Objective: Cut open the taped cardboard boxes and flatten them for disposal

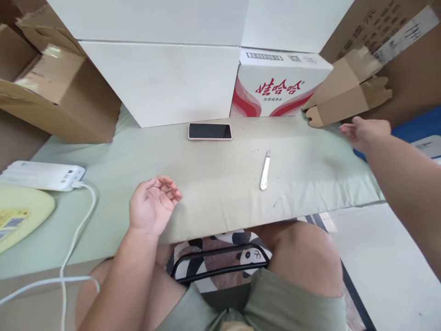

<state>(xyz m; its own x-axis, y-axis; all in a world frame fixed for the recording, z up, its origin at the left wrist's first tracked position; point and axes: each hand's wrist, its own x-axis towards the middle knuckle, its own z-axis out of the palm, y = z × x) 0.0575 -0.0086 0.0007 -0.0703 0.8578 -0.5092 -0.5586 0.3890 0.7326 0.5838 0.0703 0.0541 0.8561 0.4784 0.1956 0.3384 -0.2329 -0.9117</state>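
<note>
My left hand (pixel 153 204) rests palm up above the front of the cloth-covered table, its fingers loosely curled and apart, with nothing in it. Stretched out to the far right, my right hand (pixel 367 132) is beside an open brown cardboard box (pixel 344 101). Its fingers are slightly bent and a little blurred, and I see nothing held in them. Between the hands lies a white utility knife (pixel 265 171), its tip pointing away from me. A smartphone (pixel 210 131) with a dark screen lies farther back.
White panels (pixel 158 82) and a white-and-red carton (pixel 280 85) stand along the back. At left are an open cardboard box (pixel 82 101), a white power bank (pixel 44 175) with a cable (pixel 84 220), and a yellow-green object (pixel 27 207). Something blue (pixel 422 128) is at right.
</note>
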